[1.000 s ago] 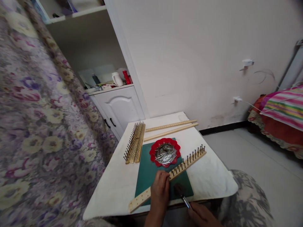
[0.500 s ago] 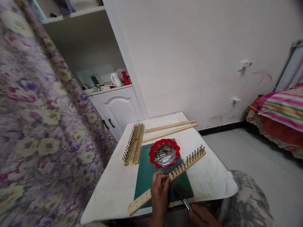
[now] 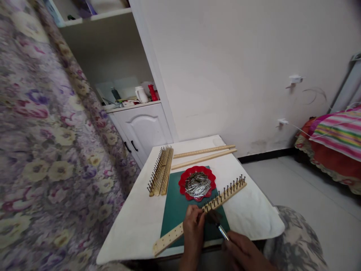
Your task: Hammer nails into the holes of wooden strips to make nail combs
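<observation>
A wooden strip (image 3: 169, 238) lies slantwise over a green mat (image 3: 172, 205). Nails (image 3: 225, 192) stand upright along its right part, while its left end shows small dark holes. My left hand (image 3: 193, 229) rests across the strip, its thumb and fingers pinched on a nail at the end of the row; the fingers hide most of that nail. In my closed right hand (image 3: 239, 246) is a hammer (image 3: 222, 230) with a shiny metal shaft. Its dark head is blurred and hangs beside my left fingertips, close to the strip.
A red scalloped bowl (image 3: 186, 194) full of loose nails sits behind the strip. Nail-studded strips (image 3: 161, 171) lie together at the left, and two bare strips (image 3: 204, 159) lie at the back. A white cloth (image 3: 132, 229) covers the table. A floral curtain (image 3: 56, 150) hangs at left.
The hammer head has come up toward the strip and my left fingertips, and my right hand has moved slightly. My left hand keeps its place on the strip. The view has shifted a little.
</observation>
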`<state>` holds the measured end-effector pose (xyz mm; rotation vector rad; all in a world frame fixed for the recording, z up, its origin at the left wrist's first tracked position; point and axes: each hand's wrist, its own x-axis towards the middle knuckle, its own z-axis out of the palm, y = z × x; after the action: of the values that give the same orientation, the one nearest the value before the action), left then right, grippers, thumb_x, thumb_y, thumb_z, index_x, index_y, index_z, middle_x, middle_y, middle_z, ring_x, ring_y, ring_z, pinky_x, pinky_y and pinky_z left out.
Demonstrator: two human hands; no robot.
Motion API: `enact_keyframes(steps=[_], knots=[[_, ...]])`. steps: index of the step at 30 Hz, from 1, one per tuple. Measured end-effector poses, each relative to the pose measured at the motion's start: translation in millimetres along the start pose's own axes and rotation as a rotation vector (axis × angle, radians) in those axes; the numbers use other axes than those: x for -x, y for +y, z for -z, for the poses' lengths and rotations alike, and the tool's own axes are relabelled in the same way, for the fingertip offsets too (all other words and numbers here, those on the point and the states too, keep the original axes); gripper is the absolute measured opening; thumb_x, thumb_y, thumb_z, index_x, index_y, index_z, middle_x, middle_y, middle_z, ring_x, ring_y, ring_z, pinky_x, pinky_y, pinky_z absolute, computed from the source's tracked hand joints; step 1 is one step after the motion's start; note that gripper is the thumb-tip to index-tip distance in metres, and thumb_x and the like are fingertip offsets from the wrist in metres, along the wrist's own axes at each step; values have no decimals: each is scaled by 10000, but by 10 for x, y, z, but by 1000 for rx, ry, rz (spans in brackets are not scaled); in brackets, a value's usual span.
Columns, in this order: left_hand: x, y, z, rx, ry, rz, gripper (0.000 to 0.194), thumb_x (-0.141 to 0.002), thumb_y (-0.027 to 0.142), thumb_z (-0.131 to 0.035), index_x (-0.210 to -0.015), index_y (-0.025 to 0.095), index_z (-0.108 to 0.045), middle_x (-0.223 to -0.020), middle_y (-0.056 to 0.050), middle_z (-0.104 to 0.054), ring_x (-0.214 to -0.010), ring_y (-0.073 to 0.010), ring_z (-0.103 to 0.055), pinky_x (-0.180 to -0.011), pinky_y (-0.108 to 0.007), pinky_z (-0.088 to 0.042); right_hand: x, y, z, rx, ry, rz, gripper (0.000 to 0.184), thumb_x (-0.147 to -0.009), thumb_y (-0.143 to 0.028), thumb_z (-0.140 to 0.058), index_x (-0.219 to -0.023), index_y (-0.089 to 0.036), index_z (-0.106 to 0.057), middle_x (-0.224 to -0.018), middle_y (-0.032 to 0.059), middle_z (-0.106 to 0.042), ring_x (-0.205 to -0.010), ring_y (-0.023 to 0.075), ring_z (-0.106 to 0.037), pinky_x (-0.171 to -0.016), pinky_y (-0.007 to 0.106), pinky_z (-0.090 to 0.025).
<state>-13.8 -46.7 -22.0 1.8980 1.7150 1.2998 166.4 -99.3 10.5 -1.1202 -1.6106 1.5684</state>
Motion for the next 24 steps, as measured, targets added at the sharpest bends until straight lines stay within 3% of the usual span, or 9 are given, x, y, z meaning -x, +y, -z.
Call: enact_keyframes(steps=[2, 4, 14, 21, 24], knots=[[-2, -5, -12, 1, -13, 1, 163, -816, 203, -496, -670, 183, -567, -758, -10, -517, -700, -138, -535, -620, -233, -427, -63, -146, -4, -75, -32, -24, 355, -849, -552, -404, -713, -225, -433, -461, -102, -393, -393, 86, -352, -397, 195, -287], [2, -14, -22, 4, -14, 2, 158, -812, 189, -496, -667, 183, -558, -757, -8, -515, -706, -137, -534, -627, -232, -429, -141, -234, -17, -70, -18, -3, 340, -861, -526, -401, -696, -229, -402, -422, -112, -400, -352, 76, -317, -376, 196, -241], [13, -38, -23, -10, -28, 23, 183, -807, 155, -461, -634, 185, -512, -742, -11, -512, -699, -141, -527, -634, -248, -431, -320, -181, -89, 84, 46, 84, 353, -869, -525, -378, -672, -235, -417, -412, -102, -436, -402, 106, -433, -461, 223, -332], [4, -44, -19, -4, -52, 27, 156, -808, 151, -447, -688, 186, -540, -757, -14, -522, -712, -145, -536, -645, -251, -436, -302, -196, -124, 14, 22, 21, 333, -880, -508, -366, -686, -238, -374, -410, -116, -404, -326, 76, -332, -355, 195, -227], [-1, -29, -6, -17, -61, 23, 158, -795, 132, -448, -687, 183, -551, -759, -19, -523, -720, -150, -541, -649, -255, -437, -257, -201, -102, 22, -10, 0, 346, -877, -523, -359, -686, -235, -378, -412, -111, -408, -327, 73, -323, -366, 197, -238]])
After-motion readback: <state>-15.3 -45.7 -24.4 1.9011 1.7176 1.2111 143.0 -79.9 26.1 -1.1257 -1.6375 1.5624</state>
